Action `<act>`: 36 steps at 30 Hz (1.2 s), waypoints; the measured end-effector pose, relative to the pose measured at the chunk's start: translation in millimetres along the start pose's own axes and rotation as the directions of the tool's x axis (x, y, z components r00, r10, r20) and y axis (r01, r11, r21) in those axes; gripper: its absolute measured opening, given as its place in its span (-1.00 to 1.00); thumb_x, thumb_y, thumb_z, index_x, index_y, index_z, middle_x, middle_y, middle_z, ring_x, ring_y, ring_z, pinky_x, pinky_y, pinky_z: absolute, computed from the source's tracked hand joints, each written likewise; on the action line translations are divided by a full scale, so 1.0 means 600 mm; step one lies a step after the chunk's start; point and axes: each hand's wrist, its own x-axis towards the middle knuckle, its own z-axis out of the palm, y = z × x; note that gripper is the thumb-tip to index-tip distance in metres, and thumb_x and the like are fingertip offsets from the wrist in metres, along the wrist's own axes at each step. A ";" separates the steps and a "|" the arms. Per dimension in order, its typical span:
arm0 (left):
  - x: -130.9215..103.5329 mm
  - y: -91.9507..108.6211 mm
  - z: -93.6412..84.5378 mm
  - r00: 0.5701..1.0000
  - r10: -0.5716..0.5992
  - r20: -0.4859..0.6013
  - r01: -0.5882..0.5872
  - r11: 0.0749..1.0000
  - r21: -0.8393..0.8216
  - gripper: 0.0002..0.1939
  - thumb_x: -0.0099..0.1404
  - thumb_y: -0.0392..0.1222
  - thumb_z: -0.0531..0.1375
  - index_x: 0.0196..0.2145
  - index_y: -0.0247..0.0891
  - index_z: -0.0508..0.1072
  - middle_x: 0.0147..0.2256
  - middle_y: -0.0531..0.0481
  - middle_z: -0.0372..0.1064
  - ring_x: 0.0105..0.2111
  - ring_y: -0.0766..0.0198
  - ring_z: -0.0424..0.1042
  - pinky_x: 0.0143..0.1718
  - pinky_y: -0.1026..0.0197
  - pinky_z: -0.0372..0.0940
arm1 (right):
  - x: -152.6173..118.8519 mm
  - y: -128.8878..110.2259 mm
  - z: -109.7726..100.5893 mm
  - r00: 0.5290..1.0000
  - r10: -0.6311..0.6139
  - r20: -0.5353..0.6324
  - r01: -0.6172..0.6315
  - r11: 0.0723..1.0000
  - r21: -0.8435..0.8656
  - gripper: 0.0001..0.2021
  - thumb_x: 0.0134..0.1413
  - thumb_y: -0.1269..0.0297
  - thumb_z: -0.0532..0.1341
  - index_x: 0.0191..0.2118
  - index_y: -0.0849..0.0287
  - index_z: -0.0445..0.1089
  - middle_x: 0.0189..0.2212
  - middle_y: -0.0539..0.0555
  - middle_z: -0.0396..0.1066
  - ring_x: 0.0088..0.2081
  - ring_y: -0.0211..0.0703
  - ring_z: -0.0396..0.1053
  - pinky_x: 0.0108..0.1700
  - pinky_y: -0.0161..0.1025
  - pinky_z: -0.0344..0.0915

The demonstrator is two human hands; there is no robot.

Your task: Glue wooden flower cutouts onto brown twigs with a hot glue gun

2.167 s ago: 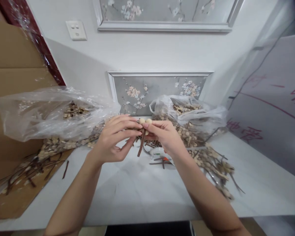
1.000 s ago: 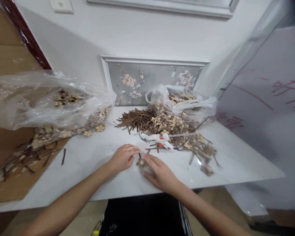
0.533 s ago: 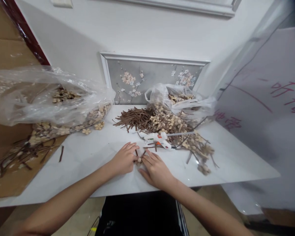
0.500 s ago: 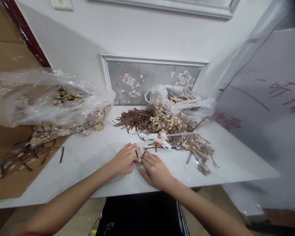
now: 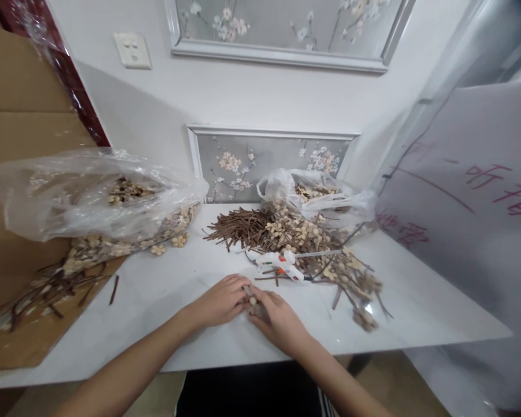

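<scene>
Near the front edge of the white table, my left hand (image 5: 223, 300) and my right hand (image 5: 280, 317) meet with fingers bent together around a small pale artificial flower (image 5: 252, 302). Fingertips cover much of it, so its full shape is hidden. Just beyond my hands lies a white glue gun (image 5: 286, 267) with orange parts and a glue stick at its back. A few short brown stems (image 5: 267, 278) lie beside it. Behind these sit a heap of brown stems (image 5: 237, 227) and a pile of beige flowers (image 5: 297, 233).
Clear plastic bags of flowers stand at the left (image 5: 91, 197) and back right (image 5: 351, 202). Cardboard (image 5: 56, 341) with loose stems covers the table's left end. Behind the table (image 5: 156, 313), a framed floral picture (image 5: 264, 150) leans on the wall. A panel with red writing (image 5: 460, 174) borders the right.
The view has tipped upward, showing more of the wall. My hands have drawn closer together around the flower, and the brown stems that showed between my fingers are now mostly covered.
</scene>
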 end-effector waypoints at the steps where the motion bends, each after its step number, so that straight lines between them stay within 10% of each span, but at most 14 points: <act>1: 0.000 0.000 -0.001 1.000 -0.006 -0.011 0.006 1.000 -0.013 -0.89 0.33 -0.23 0.15 -0.26 -0.24 0.48 -0.04 -0.14 0.41 0.04 0.10 0.34 0.21 -0.04 0.12 | -0.001 0.001 -0.001 1.000 0.023 0.002 -0.023 0.999 0.036 -0.40 0.07 0.39 0.28 0.24 0.20 0.18 0.06 0.27 0.41 0.06 0.09 0.39 0.09 0.01 0.34; 7: 0.012 0.034 -0.047 0.990 -0.072 -0.119 0.051 0.984 -0.171 -0.73 0.46 -0.16 -0.02 -0.24 -0.26 0.44 -0.03 -0.16 0.39 -0.03 0.17 0.39 0.03 0.14 0.28 | 0.020 -0.025 -0.044 0.975 0.209 -0.080 -0.163 0.907 0.387 -0.57 0.21 0.31 0.15 0.19 0.15 0.24 -0.30 0.08 0.56 -0.23 -0.07 0.52 -0.10 -0.14 0.40; 12: 0.039 0.110 -0.164 0.914 -0.314 -0.256 0.134 0.830 -0.542 -0.64 0.44 -0.02 0.04 -0.43 -0.28 0.35 -0.34 -0.02 0.35 -0.31 0.25 0.35 -0.26 0.25 0.26 | 0.103 -0.108 -0.190 0.979 0.177 -0.106 -0.092 0.835 0.542 -0.62 0.16 0.12 0.23 0.03 0.23 0.43 -0.44 0.06 0.52 -0.40 -0.16 0.46 -0.40 -0.28 0.33; 17: 0.037 0.166 -0.264 0.800 -0.301 -0.519 -0.029 0.845 -0.535 -0.71 0.42 -0.05 0.08 -0.33 -0.24 0.47 -0.30 -0.03 0.39 -0.25 0.22 0.36 -0.23 0.24 0.24 | 0.152 -0.195 -0.305 0.985 -0.036 -0.171 0.117 0.863 0.491 -0.61 0.14 0.19 0.27 0.07 0.17 0.45 -0.41 0.02 0.55 -0.42 -0.25 0.42 -0.34 -0.29 0.35; 21: 0.029 0.190 -0.278 0.714 -0.323 -0.622 0.072 0.916 -0.394 -0.83 0.33 -0.06 0.20 -0.29 -0.19 0.52 -0.27 -0.01 0.45 -0.22 0.22 0.40 -0.18 0.23 0.27 | 0.154 -0.208 -0.306 0.968 -0.061 -0.242 0.161 0.895 0.415 -0.64 0.16 0.23 0.25 0.07 0.13 0.46 -0.42 0.00 0.53 -0.43 -0.27 0.41 -0.35 -0.30 0.36; 28: 0.051 0.177 -0.272 0.790 -0.391 -0.473 0.212 0.897 -0.387 -0.76 0.32 -0.06 0.20 -0.44 -0.23 0.45 -0.46 0.08 0.39 -0.41 0.35 0.34 -0.38 0.31 0.22 | 0.170 -0.176 -0.278 0.984 -0.032 -0.176 0.108 0.888 0.446 -0.62 0.16 0.20 0.24 0.09 0.15 0.44 -0.36 0.02 0.54 -0.31 -0.20 0.46 -0.28 -0.28 0.39; 36: 0.059 0.156 -0.265 0.734 -0.442 -0.516 0.220 0.873 -0.435 -0.77 0.32 -0.08 0.21 -0.44 -0.23 0.49 -0.49 0.10 0.40 -0.46 0.37 0.32 -0.46 0.32 0.17 | 0.195 -0.165 -0.265 0.992 0.095 -0.087 -0.021 0.784 0.621 -0.57 0.13 0.10 0.28 0.09 0.14 0.43 -0.50 -0.03 0.46 -0.56 -0.36 0.27 -0.52 -0.39 0.26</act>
